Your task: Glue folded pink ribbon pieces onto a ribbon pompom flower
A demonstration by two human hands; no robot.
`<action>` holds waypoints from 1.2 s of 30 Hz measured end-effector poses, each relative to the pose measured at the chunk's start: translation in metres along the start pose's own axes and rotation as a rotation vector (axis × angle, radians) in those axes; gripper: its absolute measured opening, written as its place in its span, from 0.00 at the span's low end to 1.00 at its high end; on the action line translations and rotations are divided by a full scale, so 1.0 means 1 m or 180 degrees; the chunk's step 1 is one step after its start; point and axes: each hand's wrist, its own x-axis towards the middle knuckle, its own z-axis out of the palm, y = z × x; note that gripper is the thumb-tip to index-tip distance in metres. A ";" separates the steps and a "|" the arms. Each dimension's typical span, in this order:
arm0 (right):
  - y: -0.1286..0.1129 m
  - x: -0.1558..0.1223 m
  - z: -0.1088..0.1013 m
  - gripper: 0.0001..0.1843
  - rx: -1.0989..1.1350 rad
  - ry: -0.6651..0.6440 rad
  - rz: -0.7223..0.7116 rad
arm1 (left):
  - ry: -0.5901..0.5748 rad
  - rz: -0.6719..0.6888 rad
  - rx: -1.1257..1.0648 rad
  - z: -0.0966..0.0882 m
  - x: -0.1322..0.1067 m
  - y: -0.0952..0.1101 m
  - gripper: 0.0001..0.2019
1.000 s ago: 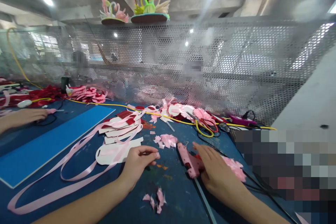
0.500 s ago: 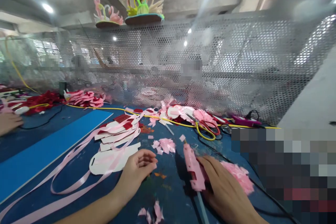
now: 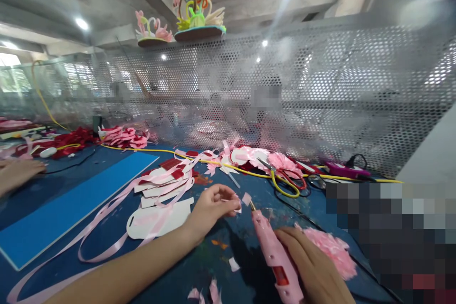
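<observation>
My right hand is wrapped round a pink glue gun, lifted off the blue table with its nozzle pointing up and away. My left hand is raised just left of the nozzle, fingers pinched on a small pale pink piece. A little pink scrap sits right by the nozzle tip. White card cutouts wound with pink ribbon lie left of my left hand. A fluffy pink flower lies beside my right hand.
Yellow-handled scissors and a yellow cable lie near the perforated metal screen. A light blue mat covers the left side. Another person's hand rests at the far left. Pink scraps lie at the front edge.
My right hand has lifted the glue gun off the table and tilted its nozzle up. My left hand has risen from the table and moved right, pinching a small piece by the nozzle.
</observation>
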 end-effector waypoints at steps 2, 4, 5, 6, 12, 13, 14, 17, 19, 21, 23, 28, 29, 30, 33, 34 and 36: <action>-0.002 0.003 -0.004 0.19 0.0028 -0.0022 -0.0004 | 0.0005 -0.0209 -0.0385 0.006 0.007 -0.001 0.18; -0.004 0.005 -0.006 0.20 0.0042 -0.0063 -0.0004 | 0.0010 -0.0292 -0.0596 0.011 0.011 -0.003 0.20; -0.004 0.005 -0.006 0.20 0.0060 -0.0086 0.0008 | 0.0019 -0.0299 -0.0642 0.012 0.012 -0.004 0.20; -0.004 0.004 -0.005 0.21 0.0089 -0.0111 0.0042 | 0.0033 -0.0296 -0.0670 0.013 0.013 -0.004 0.21; -0.003 -0.001 0.002 0.23 0.0332 -0.0230 0.0325 | 0.0292 -0.0059 -0.0403 0.004 0.013 -0.003 0.18; -0.002 -0.001 0.001 0.23 0.0393 -0.0240 0.0358 | 0.0327 -0.0029 -0.0293 0.001 0.012 -0.005 0.17; -0.002 0.000 0.000 0.23 0.0471 -0.0246 0.0397 | 0.0344 -0.0002 -0.0185 -0.003 0.010 -0.008 0.16; -0.001 0.004 -0.005 0.21 0.0757 -0.0208 0.0409 | 0.0309 0.0065 0.0076 -0.015 0.002 -0.021 0.15; -0.001 0.005 -0.007 0.18 0.0903 -0.0217 0.0290 | 0.0289 0.0068 0.0173 -0.021 -0.005 -0.028 0.15; -0.001 0.005 -0.008 0.15 0.1019 -0.0277 0.0146 | 0.0276 0.0041 0.0267 -0.026 -0.011 -0.032 0.16; -0.002 0.004 -0.006 0.13 0.1123 -0.0406 0.0069 | 0.0262 0.0056 0.0339 -0.028 -0.015 -0.033 0.16; -0.005 -0.001 0.001 0.14 0.0952 -0.0613 0.0041 | 0.0191 0.0167 0.0479 -0.025 -0.018 -0.031 0.17; -0.006 -0.001 0.002 0.15 0.0871 -0.0605 0.0024 | 0.0178 0.0169 0.0514 -0.024 -0.019 -0.031 0.18; -0.006 -0.001 0.003 0.16 0.0800 -0.0584 0.0001 | 0.0171 0.0165 0.0541 -0.024 -0.019 -0.031 0.18; -0.008 0.003 0.002 0.17 0.0657 -0.0504 -0.0077 | 0.0117 0.0164 0.0589 -0.023 -0.020 -0.031 0.20; -0.008 0.004 0.001 0.17 0.0624 -0.0492 -0.0116 | 0.0083 0.0175 0.0610 -0.023 -0.021 -0.032 0.21; -0.009 0.009 -0.002 0.17 0.0583 -0.0518 -0.0222 | 0.0014 0.0208 0.0654 -0.023 -0.021 -0.032 0.21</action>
